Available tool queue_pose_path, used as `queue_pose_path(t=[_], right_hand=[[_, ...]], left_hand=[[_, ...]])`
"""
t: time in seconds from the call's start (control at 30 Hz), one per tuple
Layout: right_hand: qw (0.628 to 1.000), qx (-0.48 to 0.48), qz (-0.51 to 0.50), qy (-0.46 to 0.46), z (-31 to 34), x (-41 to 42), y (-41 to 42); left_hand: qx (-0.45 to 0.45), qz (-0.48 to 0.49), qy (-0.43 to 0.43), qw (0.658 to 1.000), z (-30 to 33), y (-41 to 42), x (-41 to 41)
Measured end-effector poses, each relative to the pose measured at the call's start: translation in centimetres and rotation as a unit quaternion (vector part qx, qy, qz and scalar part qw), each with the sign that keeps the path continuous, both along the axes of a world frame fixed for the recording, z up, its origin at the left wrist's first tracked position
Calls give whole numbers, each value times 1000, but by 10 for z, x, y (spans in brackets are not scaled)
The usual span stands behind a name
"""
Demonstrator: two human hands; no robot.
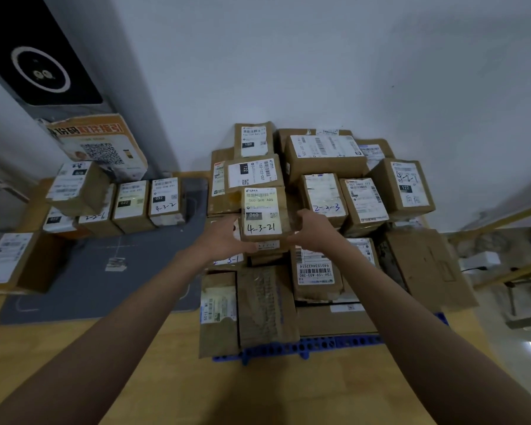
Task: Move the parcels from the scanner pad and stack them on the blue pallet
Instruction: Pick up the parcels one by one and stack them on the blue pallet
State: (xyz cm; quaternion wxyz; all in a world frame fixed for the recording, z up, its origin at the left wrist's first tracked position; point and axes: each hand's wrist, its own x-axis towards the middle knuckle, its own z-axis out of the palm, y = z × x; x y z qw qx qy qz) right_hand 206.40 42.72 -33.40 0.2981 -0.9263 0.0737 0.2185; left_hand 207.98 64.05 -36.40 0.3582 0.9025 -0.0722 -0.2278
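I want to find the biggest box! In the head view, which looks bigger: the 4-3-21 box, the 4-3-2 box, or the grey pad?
1. Grey pad
2. 4-3-21 box
3. 4-3-2 box, though it sits farther away, so the boxes' order is unsure.

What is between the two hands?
In the head view, the parcel marked 4-3-21 sits between the left hand and right hand, above the stack.

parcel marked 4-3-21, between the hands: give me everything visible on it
The parcel marked 4-3-21 is a small brown cardboard box. A white shipping label covers most of its top, with a barcode, "060-06B A05", a black "060" block, a QR code and handwritten "4-3-21". It sits level on top of the parcel stack on the blue pallet. The left hand grips its left side, the right hand its right side. Neighbouring boxes crowd it closely.
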Motion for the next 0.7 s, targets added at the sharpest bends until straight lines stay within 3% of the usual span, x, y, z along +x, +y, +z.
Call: queue_pose_path(t=[0.17,0.43,0.7], right_hand=[[999,-31,38,-23,21,-21,10],[964,-122,230,-55,37,-50,64],[931,-115,343,-51,42,-72,145]], left_hand=[[49,7,-7,999,13,11,-25],[176,31,-34,983,42,65,-79],[206,96,-10,974,63,160,-145]])
